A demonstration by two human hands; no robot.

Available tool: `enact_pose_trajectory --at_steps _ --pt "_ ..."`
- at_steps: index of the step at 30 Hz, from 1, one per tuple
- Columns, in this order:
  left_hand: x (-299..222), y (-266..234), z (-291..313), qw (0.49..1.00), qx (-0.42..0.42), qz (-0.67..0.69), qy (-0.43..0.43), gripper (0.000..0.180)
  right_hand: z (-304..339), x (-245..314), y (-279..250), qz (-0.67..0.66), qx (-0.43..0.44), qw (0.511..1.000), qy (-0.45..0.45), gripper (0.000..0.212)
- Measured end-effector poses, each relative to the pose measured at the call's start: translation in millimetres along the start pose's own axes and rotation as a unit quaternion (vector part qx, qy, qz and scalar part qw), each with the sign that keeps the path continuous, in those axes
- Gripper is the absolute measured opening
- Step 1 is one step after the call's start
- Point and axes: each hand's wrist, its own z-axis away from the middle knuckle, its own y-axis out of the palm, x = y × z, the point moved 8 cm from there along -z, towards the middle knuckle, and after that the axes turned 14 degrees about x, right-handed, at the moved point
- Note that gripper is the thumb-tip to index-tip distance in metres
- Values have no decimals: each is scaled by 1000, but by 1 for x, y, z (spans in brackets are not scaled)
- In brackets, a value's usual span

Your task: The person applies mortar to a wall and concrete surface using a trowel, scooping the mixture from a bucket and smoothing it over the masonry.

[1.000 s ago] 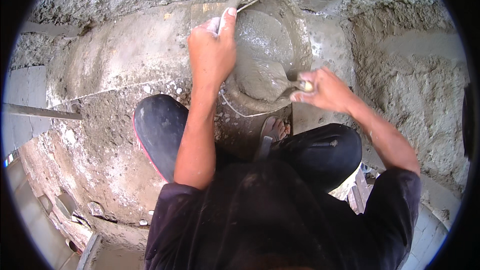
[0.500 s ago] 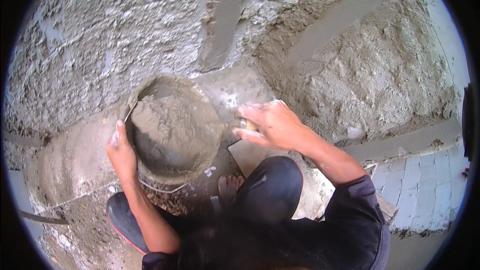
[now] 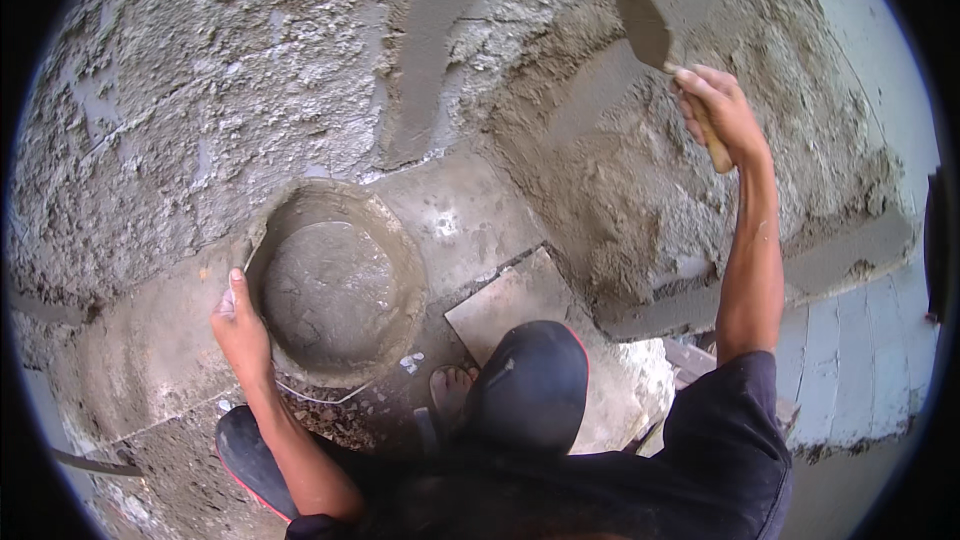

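Note:
My left hand (image 3: pixel 243 328) grips the left rim of a round, mortar-caked bucket (image 3: pixel 403 312), thumb up along the edge. Wet grey mortar (image 3: pixel 328 285) lies in the bucket with a fairly level surface. At the upper right, my right hand (image 3: pixel 728 112) is closed round the wooden handle of a pointed trowel (image 3: pixel 640 18). The trowel's grey-coated blade points up and left, in front of the rough mortar-covered wall (image 3: pixel 640 205). Whether the blade touches the wall, I cannot tell.
Smooth mortar bands (image 3: pixel 437 50) run up the rough wall. A flat tile piece (image 3: pixel 510 302) lies right of the bucket, by my knee. Pale blue-grey blocks (image 3: pixel 850 360) are at the lower right. The bucket's wire handle (image 3: pixel 330 400) hangs on the near side.
My right hand has swung the trowel from beside the bucket up and right to the wall. The heap of mortar seen over the bucket is gone. My left hand stays on the rim.

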Motion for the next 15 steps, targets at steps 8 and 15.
enact_pose_trajectory --at_steps 8,15 --pt "5 17 -3 1000 18 -20 -10 50 -40 -83 26 158 -43 978 132 34" --pt "5 -1 1 1000 -12 -27 -9 50 -18 -64 -9 96 -125 980 124 37"
